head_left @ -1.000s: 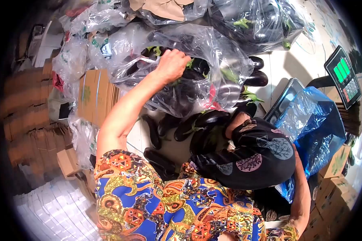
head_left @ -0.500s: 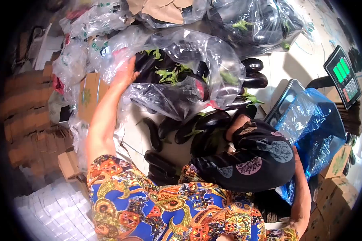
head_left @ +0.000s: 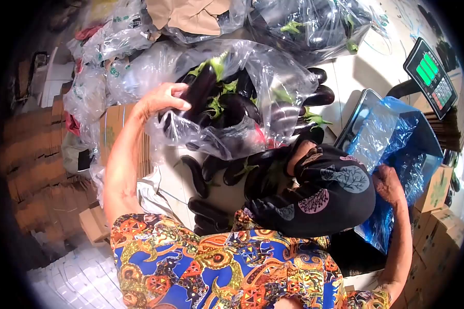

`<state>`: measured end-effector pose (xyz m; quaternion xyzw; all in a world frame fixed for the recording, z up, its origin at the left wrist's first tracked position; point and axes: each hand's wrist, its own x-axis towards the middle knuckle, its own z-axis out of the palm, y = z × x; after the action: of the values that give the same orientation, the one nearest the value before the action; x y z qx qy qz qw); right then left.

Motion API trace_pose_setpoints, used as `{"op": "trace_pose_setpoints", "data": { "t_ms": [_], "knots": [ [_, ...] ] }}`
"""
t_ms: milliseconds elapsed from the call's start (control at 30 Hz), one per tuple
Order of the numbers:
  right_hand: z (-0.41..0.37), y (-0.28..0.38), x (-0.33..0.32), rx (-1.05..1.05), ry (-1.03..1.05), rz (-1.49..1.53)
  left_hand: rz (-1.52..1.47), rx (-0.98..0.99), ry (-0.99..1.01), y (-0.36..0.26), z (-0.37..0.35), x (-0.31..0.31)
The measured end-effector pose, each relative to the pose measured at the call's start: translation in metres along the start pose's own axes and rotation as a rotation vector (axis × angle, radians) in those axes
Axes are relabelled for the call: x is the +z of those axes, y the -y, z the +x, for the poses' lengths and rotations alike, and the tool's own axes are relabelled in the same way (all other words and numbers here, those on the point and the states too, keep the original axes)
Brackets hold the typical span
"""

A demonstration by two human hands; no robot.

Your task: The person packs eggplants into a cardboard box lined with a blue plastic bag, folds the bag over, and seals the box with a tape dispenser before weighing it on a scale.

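Observation:
My left hand is closed around the lower end of a dark purple eggplant, its green cap pointing up and away. It is held over an open clear plastic bag full of eggplants, whose green stems show in the opening. My right hand, fingers curled, grips a blue plastic bag that lines a tray on the right. What its fingertips press on is partly hidden. Black cloth with tree prints lies between my arms and covers part of the floor.
Loose eggplants lie on the floor before me. A scale display with green digits stands at right. More bagged eggplants and brown paper are at the back. Cardboard is stacked at left, boxes at lower right.
My left hand has gone from the clear bag's edge to an eggplant, now raised at the opening. My right hand, earlier hidden behind the black cloth, has come up onto the blue bag.

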<state>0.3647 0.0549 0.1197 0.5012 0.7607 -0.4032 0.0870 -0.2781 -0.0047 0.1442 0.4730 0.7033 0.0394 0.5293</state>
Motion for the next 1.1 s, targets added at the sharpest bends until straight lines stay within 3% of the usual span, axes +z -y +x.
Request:
{"op": "trace_pose_setpoints", "data": {
  "t_ms": [67, 100, 267, 300, 367, 433, 500, 567, 633, 667, 700, 733, 767, 833, 900, 967, 1100],
  "knots": [
    [-0.002, 0.011, -0.008, 0.039, -0.034, 0.069, -0.522, 0.247, 0.104, -0.031, -0.003, 0.031],
    [-0.004, 0.015, -0.013, -0.001, -0.055, -0.031, -0.638, 0.321, 0.076, -0.042, -0.005, 0.041],
    [-0.028, 0.034, -0.034, 0.083, -0.050, 0.209, -0.806, 0.559, 0.054, -0.106, 0.013, 0.070],
    [-0.033, 0.037, -0.035, 0.090, -0.060, 0.261, -0.878, 0.628, 0.193, -0.119, 0.018, 0.074],
    [-0.042, 0.043, -0.040, 0.071, -0.049, 0.382, -0.879, 0.669, 0.211, -0.152, 0.024, 0.089],
    [-0.051, 0.045, -0.036, 0.066, -0.084, 0.595, -0.782, 0.756, 0.177, -0.189, 0.027, 0.110],
    [-0.059, 0.057, -0.050, 0.048, 0.030, 0.711, -0.612, 0.886, 0.103, -0.230, 0.027, 0.131],
    [-0.063, 0.061, -0.049, -0.017, -0.059, 0.970, -0.401, 0.987, 0.090, -0.270, 0.029, 0.157],
    [-0.069, 0.078, -0.057, -0.004, -0.133, 1.369, -0.231, 1.371, 0.012, -0.326, 0.031, 0.192],
    [-0.071, 0.077, -0.060, -0.060, -0.151, 1.483, -0.167, 1.337, 0.029, -0.341, 0.022, 0.214],
    [-0.074, 0.076, -0.061, -0.125, -0.165, 1.593, 0.133, 1.632, -0.116, -0.359, 0.024, 0.230],
    [-0.082, 0.081, -0.061, -0.124, -0.220, 1.697, 0.247, 1.790, -0.194, -0.372, 0.029, 0.251],
    [-0.089, 0.084, -0.058, -0.065, -0.360, 1.596, 0.362, 1.940, -0.280, -0.378, 0.034, 0.269],
    [-0.097, 0.056, -0.056, -0.021, -0.396, 1.502, 0.393, 1.975, -0.308, -0.385, 0.038, 0.289],
    [-0.104, 0.039, -0.048, 0.096, -0.455, 1.388, 0.273, 1.776, -0.112, -0.375, 0.048, 0.290],
    [-0.101, 0.017, -0.035, 0.205, -0.412, 1.409, 0.233, 1.419, 0.072, -0.360, 0.055, 0.277],
    [-0.056, -0.015, -0.012, 0.338, -0.374, 1.470, -0.005, 1.014, 0.228, -0.317, 0.074, 0.249]
  ]
}}
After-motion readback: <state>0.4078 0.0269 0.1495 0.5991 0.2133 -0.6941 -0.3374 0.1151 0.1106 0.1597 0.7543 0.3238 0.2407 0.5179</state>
